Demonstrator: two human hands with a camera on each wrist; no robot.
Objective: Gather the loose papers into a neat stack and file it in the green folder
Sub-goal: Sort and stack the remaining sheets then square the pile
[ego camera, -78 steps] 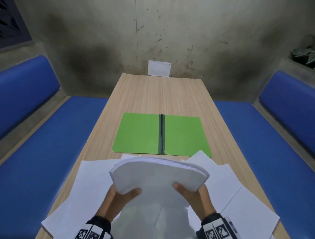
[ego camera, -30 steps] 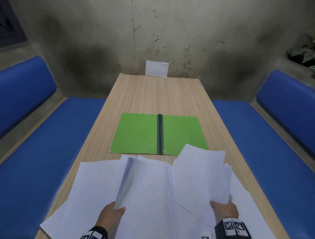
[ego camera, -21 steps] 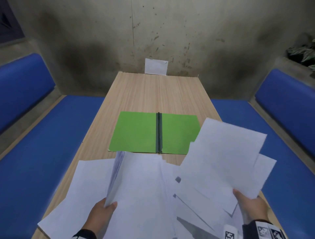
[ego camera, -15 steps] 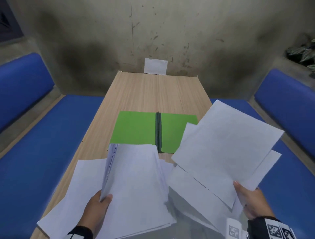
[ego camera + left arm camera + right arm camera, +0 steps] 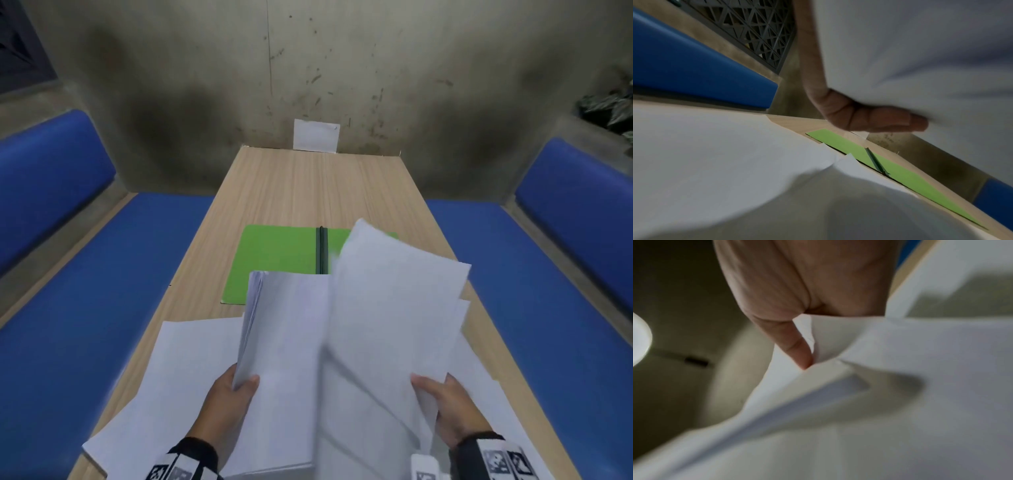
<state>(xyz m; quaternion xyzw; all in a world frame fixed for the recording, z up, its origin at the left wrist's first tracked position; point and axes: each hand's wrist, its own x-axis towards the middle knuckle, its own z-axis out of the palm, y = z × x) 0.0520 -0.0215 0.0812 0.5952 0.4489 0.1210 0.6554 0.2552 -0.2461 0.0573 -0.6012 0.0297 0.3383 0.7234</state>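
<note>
My left hand [image 5: 236, 383] grips a thick stack of white papers [image 5: 284, 349] by its near left corner, thumb on top, lifted off the table. My right hand [image 5: 442, 401] pinches a few loose sheets [image 5: 394, 301] that lean over the stack's right side. The open green folder [image 5: 277, 253] lies flat beyond them, its right half partly hidden by the sheets. In the left wrist view a finger of my left hand [image 5: 869, 118] curls under the stack, with the folder [image 5: 900, 175] past it. In the right wrist view my thumb [image 5: 797, 350] presses on the sheets [image 5: 900, 369].
More loose sheets [image 5: 178, 370] lie spread on the wooden table [image 5: 308, 185] under and beside my hands. A white card [image 5: 315, 135] leans on the wall at the far end. Blue benches [image 5: 85, 308] run along both sides.
My right hand picked loose sheets off the table, lifted them to the right, then swung them back left over the stack. The left hand raised the stack slightly.
</note>
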